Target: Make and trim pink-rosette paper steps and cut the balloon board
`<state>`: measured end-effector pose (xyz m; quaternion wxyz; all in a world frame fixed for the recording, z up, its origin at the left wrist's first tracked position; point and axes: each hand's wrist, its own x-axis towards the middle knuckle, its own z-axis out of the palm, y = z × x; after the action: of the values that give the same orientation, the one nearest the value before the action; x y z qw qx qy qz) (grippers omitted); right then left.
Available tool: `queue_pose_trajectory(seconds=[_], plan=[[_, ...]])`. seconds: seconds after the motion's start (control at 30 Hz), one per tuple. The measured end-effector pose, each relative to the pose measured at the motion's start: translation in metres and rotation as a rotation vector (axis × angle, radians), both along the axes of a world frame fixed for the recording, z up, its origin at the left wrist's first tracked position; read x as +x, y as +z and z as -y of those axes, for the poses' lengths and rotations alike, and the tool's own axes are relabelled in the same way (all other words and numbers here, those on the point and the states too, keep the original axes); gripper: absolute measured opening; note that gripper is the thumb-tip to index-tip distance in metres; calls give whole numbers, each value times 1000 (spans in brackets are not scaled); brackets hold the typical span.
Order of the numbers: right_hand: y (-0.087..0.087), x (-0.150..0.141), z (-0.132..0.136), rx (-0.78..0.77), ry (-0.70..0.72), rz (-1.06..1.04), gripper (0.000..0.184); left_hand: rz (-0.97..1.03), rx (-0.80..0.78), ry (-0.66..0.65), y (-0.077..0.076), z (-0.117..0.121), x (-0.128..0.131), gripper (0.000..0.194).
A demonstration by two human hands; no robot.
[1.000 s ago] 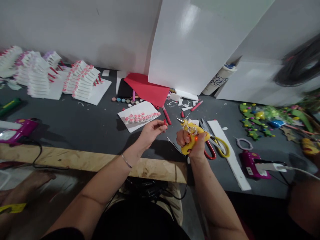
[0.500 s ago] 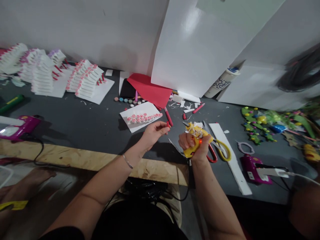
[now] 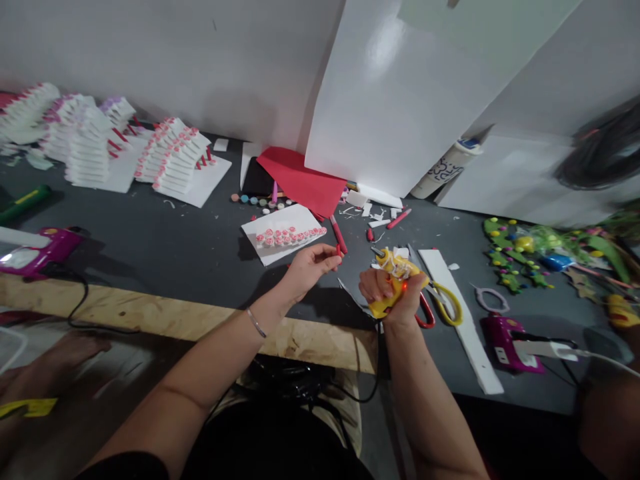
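My left hand (image 3: 311, 268) pinches a small red piece (image 3: 339, 251) between thumb and fingertips; its exact kind is too small to tell. Wrapped around a yellow hot glue gun (image 3: 398, 268) is my right hand (image 3: 395, 297). A red light glows on the gun's side, white glue strands cling to its top, and its metal nozzle points left, apart from the red piece. Behind my left hand, a white card (image 3: 270, 252) carries rows of small red-and-white round pieces (image 3: 287, 236). A red marker-like stick (image 3: 338, 235) lies just beyond my fingertips.
Yellow-handled scissors (image 3: 453, 313) and a white strip (image 3: 465, 333) lie right of the glue gun. Purple power strips (image 3: 510, 343) sit at both sides. Stacked white pieces with red tips (image 3: 173, 160) stand back left. A red sheet (image 3: 303, 179) lies against the back wall.
The view has shifted slightly. Both hands keep their holds, and the glue gun and red piece stay nearly in place.
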<state>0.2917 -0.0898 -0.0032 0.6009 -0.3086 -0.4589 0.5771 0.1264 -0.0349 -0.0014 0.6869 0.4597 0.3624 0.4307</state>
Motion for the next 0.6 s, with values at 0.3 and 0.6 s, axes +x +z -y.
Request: queue_pose_trajectory(seconds=[0.3, 0.6], plan=[[-20, 44, -16, -193, -795, 817, 57, 145, 1, 163, 6, -14, -12, 20], [-29, 67, -16, -228, -856, 1460, 58, 240, -29, 216, 7, -27, -24, 21]])
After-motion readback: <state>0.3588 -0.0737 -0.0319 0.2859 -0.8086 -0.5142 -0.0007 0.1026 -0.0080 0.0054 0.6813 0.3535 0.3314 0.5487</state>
